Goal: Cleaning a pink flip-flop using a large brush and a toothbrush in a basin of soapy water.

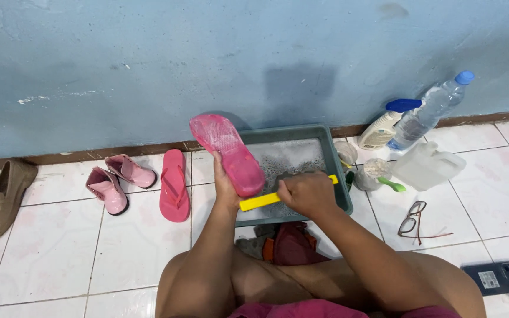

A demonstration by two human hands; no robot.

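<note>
**A:** Your left hand (225, 184) is wrapped around the heel end of the pink flip-flop (227, 154), fingers closed on its edge, sole turned up and tilted out over the grey tub (338, 176). Your right hand (308, 192) is fisted tight on the yellow brush (266, 199), which lies across the lower end of the sole.

**B:** How far along would you say you are?

**A:** Somewhere in the middle, by my reckoning. The sole looks wet and a little filmy, and there is foam and grey water in the tub beneath it. I can't tell from here whether the bristles are actually touching the sole, since your knuckles cover that part.

**B:** And what's left?

**A:** The other pink flip-flop (174, 185) lies flat on the tiles just left of the tub, looking dry. Beside it stand the small pink boots (116, 179), and further left a tan loafer (2, 199); none of them appears wet. The spray bottle (387, 125), the water bottle (428, 111) and the white jug (428, 166) stand to the right of the tub, near the glasses (412, 219) and the phone (495, 277).
</note>
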